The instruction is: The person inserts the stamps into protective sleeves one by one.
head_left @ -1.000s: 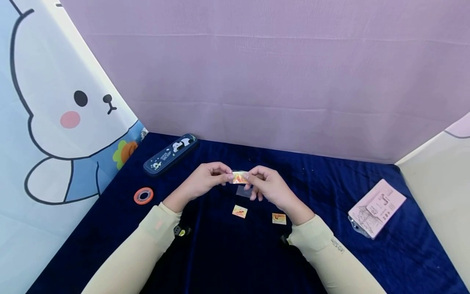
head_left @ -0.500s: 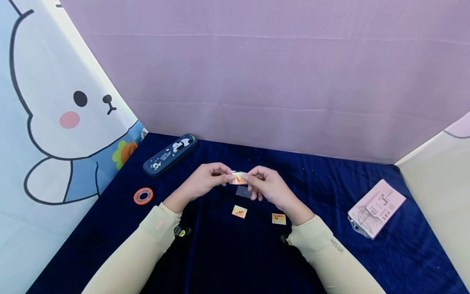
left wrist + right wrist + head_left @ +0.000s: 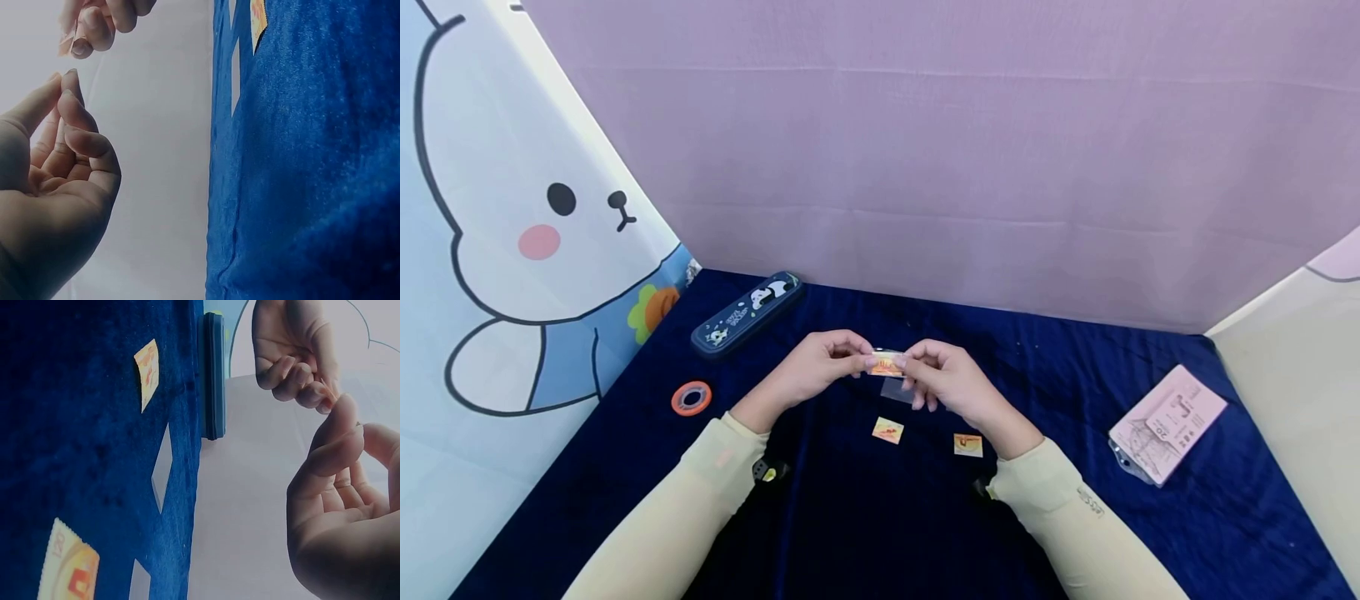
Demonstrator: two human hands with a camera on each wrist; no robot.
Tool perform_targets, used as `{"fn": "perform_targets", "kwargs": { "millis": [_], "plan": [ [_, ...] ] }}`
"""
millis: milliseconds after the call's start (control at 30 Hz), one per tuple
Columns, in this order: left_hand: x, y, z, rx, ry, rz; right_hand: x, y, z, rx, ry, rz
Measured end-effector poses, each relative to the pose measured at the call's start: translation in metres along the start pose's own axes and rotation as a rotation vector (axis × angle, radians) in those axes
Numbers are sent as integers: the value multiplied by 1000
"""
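Both hands hold up a small yellow-orange postage stamp (image 3: 886, 363), one at each side, above the table. My left hand (image 3: 816, 367) pinches its left edge between thumb and forefinger. The right edge is pinched the same way by my right hand (image 3: 951, 379). A glossy, clear edge shows along the stamp's top; whether it sits inside a sleeve I cannot tell. Beneath the hands a clear plastic piece (image 3: 895, 389) lies flat on the cloth. Two more stamps lie nearer: one tilted stamp (image 3: 888, 431) at the middle, one perforated stamp (image 3: 72, 565) to the right.
Dark blue cloth (image 3: 865, 517) covers the table. At the back left lies a panda pencil case (image 3: 747, 312), with an orange ring-shaped roll (image 3: 691, 398) in front of it. A pink booklet or pack (image 3: 1168, 425) lies at the right. Fabric walls (image 3: 925, 167) stand behind and beside.
Both hands keep their pinch on the stamp, and its tilt shifts slightly, changing the glare on it. The head view has shifted very slightly. Things on the table stay put.
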State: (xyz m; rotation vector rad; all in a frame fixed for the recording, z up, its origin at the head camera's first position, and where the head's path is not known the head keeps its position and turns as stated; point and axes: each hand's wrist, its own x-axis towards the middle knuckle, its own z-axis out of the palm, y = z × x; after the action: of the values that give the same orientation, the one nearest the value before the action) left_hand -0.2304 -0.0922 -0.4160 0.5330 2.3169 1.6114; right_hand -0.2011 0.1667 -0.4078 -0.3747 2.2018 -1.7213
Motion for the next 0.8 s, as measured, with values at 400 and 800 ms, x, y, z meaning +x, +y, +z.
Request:
{"fn": "perform_targets", "kwargs": {
  "millis": [400,800],
  "plan": [
    [-9,-21,-24,73,78,-38,-6,5,-11,-6,20,26],
    [-8,-38,-39,298,22,-130,-11,10,-18,-33,1,38]
  ]
}}
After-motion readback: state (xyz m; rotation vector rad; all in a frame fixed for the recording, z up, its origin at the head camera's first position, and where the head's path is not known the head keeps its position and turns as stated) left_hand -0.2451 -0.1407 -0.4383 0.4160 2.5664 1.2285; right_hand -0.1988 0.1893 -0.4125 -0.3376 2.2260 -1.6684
